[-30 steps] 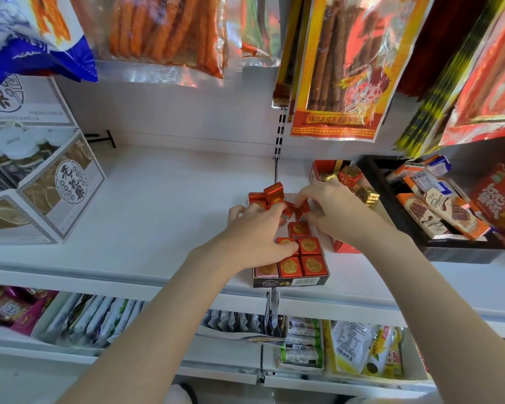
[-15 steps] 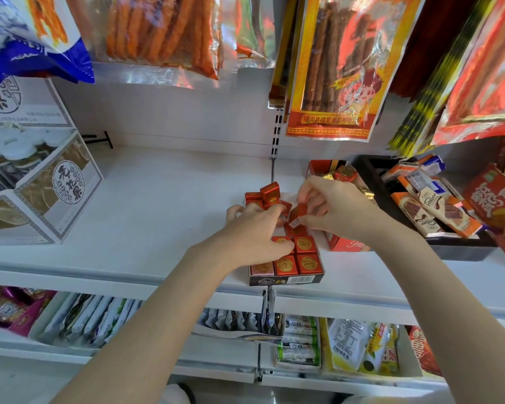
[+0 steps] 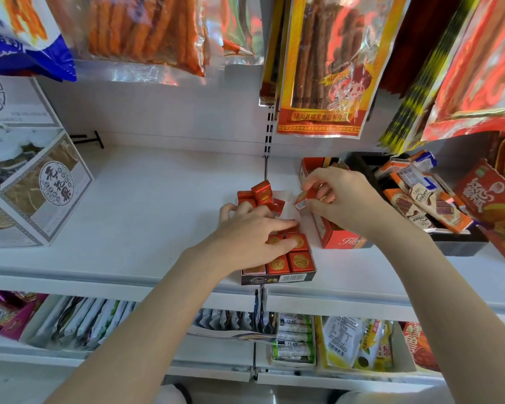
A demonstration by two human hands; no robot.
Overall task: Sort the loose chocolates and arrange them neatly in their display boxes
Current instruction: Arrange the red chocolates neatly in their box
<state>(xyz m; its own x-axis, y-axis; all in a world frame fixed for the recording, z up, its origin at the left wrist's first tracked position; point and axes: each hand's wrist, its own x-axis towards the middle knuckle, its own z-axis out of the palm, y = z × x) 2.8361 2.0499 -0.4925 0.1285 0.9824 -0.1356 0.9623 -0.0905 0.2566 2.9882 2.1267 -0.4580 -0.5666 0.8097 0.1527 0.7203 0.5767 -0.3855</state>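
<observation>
White shelf (image 3: 158,205): left hand (image 3: 245,237) flat on red-foil chocolates (image 3: 299,259), right hand (image 3: 338,196) pinching one.

I see red chocolates (image 3: 299,261) with gold round emblems, dark display box (image 3: 277,278) with white barcode, red box (image 3: 337,239) with white script, white shelf (image 3: 158,199).

White metal shelf (image 3: 146,205), bright even light. White back panel (image 3: 164,112) behind it, with a slotted upright (image 3: 269,126) running down its middle. Hanging snack bags (image 3: 146,27) crowd the top edge. Grey-white carton (image 3: 38,188) stands far left of the fingers; a black tray of wrapped bars (image 3: 455,243) sits to their right. Lower shelf (image 3: 216,357) beneath holds upright packets (image 3: 79,319) in rows.
</observation>
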